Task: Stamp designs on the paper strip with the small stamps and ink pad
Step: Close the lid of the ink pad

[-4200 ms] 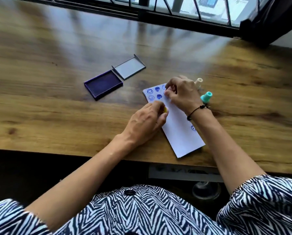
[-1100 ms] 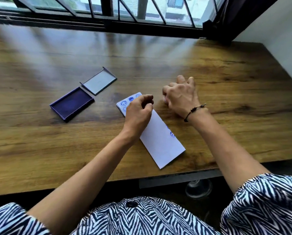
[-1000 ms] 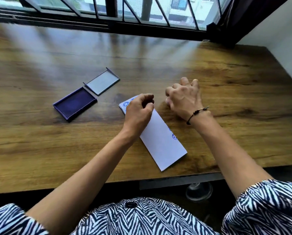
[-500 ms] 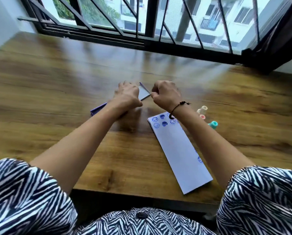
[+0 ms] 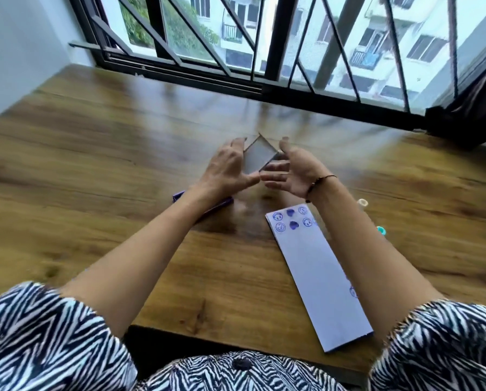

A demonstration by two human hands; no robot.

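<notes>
Holding the lid (image 5: 259, 156) between them, the 2 hands, left hand (image 5: 227, 171) and right hand (image 5: 294, 173), hover just beyond the ink pad (image 5: 202, 206). The pad lies under the left wrist, so that hand is nearer; the paper strip (image 5: 317, 273) lies under the right forearm, its long axis running toward the table (image 5: 95, 170) edge.

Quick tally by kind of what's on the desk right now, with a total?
Paper strip: 1
Ink pad base, mostly hidden under the left forearm: 1
Ink pad lid, between left hand and right hand: 1
Small stamps, cream and teal, partly hidden: 2 visible
Total: 5
</notes>
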